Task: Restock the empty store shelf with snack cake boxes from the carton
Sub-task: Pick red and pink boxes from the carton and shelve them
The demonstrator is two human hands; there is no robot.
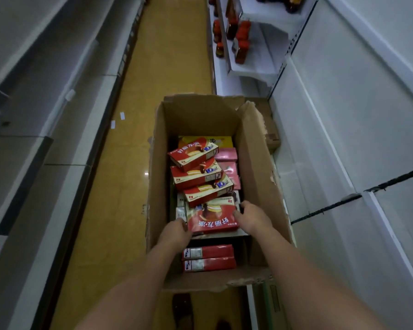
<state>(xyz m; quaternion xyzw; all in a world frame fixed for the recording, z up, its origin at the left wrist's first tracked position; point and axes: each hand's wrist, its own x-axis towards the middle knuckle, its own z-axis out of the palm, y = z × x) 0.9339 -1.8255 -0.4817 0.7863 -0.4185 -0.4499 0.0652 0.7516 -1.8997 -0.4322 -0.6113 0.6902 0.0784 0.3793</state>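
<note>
Inside the carton (157,163), the left hand (177,231) and right hand (252,216) clasp the top red snack cake box (211,217) by its short ends — probably light, stiff card, crushable if squeezed — fingers seemingly curled.

Views: one only, head-worn, wide-angle.
Facing: forward and steeply down into the open carton (255,163) standing on the aisle floor (167,55).
Nearness: close; both forearms reach in from the bottom edge.
Edges of frame: shelf (343,144) at right, shelving at left, bent by the lens.
</note>
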